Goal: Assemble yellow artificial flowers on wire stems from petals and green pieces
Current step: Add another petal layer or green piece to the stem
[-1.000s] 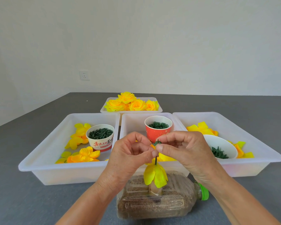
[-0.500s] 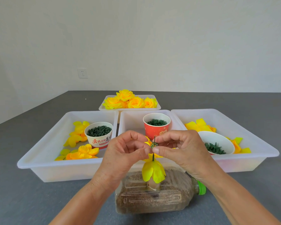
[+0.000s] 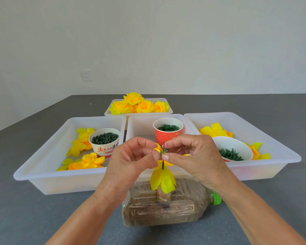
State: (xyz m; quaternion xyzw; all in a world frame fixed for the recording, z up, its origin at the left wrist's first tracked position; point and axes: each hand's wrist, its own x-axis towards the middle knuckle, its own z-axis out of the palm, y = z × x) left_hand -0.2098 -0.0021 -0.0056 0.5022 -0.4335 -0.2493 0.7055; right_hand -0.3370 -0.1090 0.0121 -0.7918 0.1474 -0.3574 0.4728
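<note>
Pinching a small dark green plastic ring piece [image 3: 164,151] between thumb and forefinger, the right hand [image 3: 193,156] holds it on the thin dark green wire stem [image 3: 163,164], whose tip shows just above the piece; the left hand [image 3: 131,160] meets it from the other side, its fingers curled and its thumb tip pressed against the same piece. Below the fingers the stem runs down into a drooping cluster of yellow fabric petals [image 3: 162,179], which hangs over a clear plastic bottle filled with brown grain [image 3: 166,207] lying on its side on the grey table [image 3: 25,209], its green cap [image 3: 216,198] pointing right. Behind the hands sit three white plastic trays side by side: the left tray [image 3: 48,152] holds loose yellow and orange petals and a white paper cup of dark green pieces [image 3: 104,141], the middle tray [image 3: 140,124] a red paper cup of green rings [image 3: 168,132], the right tray [image 3: 272,138] more yellow petals and a white bowl of green leafy pieces [image 3: 231,150]. Farther back, a smaller white tray [image 3: 139,113] carries finished yellow flowers [image 3: 138,106]
</note>
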